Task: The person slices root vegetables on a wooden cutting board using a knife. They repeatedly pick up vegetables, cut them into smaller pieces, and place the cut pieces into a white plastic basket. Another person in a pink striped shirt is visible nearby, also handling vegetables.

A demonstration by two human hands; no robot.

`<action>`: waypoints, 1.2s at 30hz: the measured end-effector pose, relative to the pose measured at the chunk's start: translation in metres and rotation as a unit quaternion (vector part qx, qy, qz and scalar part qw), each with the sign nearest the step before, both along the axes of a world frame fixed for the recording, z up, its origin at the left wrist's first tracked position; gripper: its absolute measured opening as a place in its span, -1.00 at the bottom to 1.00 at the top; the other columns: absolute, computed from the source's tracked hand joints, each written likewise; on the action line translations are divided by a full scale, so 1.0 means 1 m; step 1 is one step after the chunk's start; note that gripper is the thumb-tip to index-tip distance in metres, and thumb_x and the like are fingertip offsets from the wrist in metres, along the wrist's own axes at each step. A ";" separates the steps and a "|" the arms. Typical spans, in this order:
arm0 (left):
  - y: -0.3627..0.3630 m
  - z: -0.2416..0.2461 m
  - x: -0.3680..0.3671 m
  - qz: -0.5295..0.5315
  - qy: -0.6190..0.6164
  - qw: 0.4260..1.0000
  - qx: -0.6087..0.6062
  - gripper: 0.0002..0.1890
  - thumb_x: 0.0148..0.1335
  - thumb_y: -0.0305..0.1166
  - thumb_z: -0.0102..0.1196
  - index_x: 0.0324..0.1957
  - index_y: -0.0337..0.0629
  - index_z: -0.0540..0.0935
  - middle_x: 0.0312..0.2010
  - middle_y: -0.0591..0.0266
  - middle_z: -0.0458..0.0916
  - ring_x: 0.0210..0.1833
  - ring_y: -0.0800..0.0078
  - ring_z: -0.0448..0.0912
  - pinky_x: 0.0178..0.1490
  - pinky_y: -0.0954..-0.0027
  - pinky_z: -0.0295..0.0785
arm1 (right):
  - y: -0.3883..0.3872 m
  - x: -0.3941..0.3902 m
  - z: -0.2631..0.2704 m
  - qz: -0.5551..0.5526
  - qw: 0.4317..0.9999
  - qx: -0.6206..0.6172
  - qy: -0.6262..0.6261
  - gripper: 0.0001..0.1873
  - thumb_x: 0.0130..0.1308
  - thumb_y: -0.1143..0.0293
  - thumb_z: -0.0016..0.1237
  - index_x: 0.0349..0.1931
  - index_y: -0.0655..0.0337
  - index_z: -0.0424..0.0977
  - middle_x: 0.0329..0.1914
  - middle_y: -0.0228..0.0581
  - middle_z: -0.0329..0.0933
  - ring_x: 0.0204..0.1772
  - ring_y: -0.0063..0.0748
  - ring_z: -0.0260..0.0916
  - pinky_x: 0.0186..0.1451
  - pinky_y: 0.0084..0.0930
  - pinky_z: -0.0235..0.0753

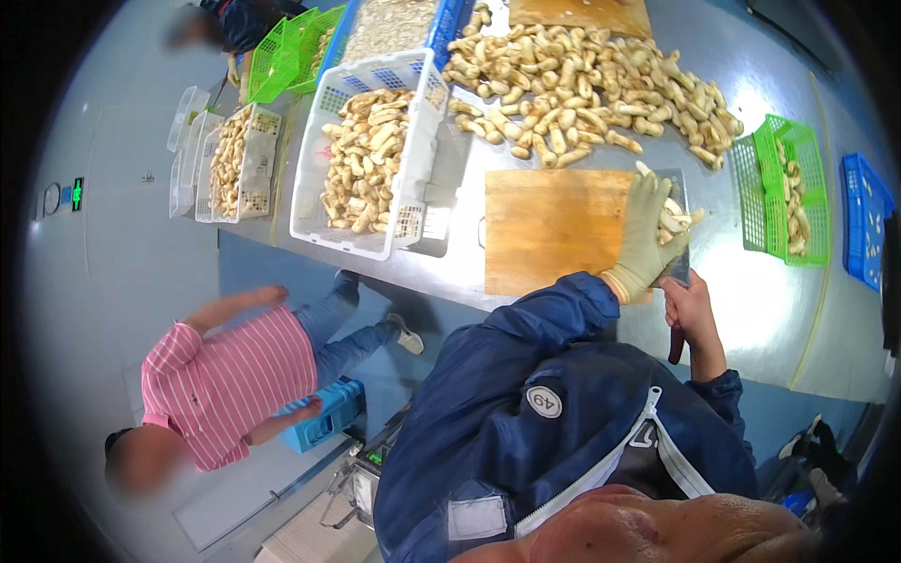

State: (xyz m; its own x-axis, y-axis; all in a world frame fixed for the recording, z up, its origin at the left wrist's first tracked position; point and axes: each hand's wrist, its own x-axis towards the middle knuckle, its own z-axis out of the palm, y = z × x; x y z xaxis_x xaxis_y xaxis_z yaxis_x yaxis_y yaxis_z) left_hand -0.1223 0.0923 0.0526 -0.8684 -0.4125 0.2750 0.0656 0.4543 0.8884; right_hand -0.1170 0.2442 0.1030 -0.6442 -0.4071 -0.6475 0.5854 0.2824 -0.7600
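Observation:
My left hand (644, 236), in a pale glove, lies over the right edge of a wooden cutting board (556, 232). Its thumb and fingers hold several pale mushroom pieces (673, 219) against the broad blade of a cleaver (679, 271). The bare right hand (686, 310) is closed around the cleaver at the near end of the blade, and the dark red handle shows below it. Beyond the board spreads a large heap of whole, thick-stemmed mushrooms (563, 77). How far the blade reaches beneath the glove is hidden.
Left of the board stands a white basket (303, 190) of mushrooms on the metal table (739, 295). Green baskets (806, 190) and a blue crate (862, 225) are at right. One person (232, 380) is beside the table; another (246, 28) works at the upper left.

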 end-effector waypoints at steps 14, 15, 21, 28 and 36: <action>-0.307 0.126 -0.028 0.137 0.196 0.969 -0.065 -0.29 0.07 -0.40 0.33 0.27 -0.37 0.35 0.17 -0.09 0.37 0.27 0.06 0.35 0.39 0.17 0.22 | -0.300 -0.059 0.120 0.176 0.972 -0.115 0.102 -0.82 0.23 0.46 0.00 -0.18 0.28 0.40 -0.72 -0.43 0.29 -0.73 -0.59 0.24 -0.67 -0.58 0.26; -0.339 0.138 -0.036 0.131 0.218 0.966 -0.052 -0.30 0.08 -0.40 0.33 0.25 -0.36 0.34 0.12 0.00 0.38 0.21 0.20 0.36 0.36 0.21 0.26 | -0.332 -0.068 0.133 0.184 0.965 -0.141 0.121 -0.85 0.23 0.46 -0.01 -0.21 0.28 0.41 -0.72 -0.43 0.29 -0.74 -0.59 0.24 -0.69 -0.59 0.25; -0.503 0.174 -0.122 0.019 0.323 0.912 0.254 -0.36 0.33 -0.36 0.24 0.33 -0.38 0.24 -0.28 0.34 0.54 -0.32 0.67 0.49 -0.29 0.60 0.47 | -0.497 -0.144 0.178 0.196 0.952 -0.114 0.204 -0.85 0.22 0.45 0.02 -0.30 0.33 0.38 -0.62 -0.32 0.39 -0.66 -0.53 0.32 -0.60 -0.53 0.37; -0.718 0.081 -0.140 0.285 0.037 0.957 0.045 -0.26 0.26 -0.21 0.15 0.37 -0.47 0.26 0.33 -0.28 0.36 0.42 -0.03 0.31 0.49 0.24 0.13 | -0.572 -0.190 0.193 0.166 0.940 -0.106 0.280 -0.86 0.22 0.42 -0.02 -0.32 0.30 0.38 -0.62 -0.37 0.35 -0.63 -0.57 0.30 -0.58 -0.55 0.37; -0.583 0.121 -0.107 -0.060 0.156 0.986 -0.008 -0.49 0.39 -0.30 0.07 0.32 -0.24 0.38 0.35 -0.08 0.32 0.46 -0.01 0.21 0.49 0.14 0.09 | -0.564 -0.193 0.118 0.176 0.966 -0.116 0.148 -0.86 0.20 0.45 -0.01 -0.37 0.36 0.39 -0.63 -0.25 0.41 -0.63 -0.47 0.37 -0.60 -0.47 0.41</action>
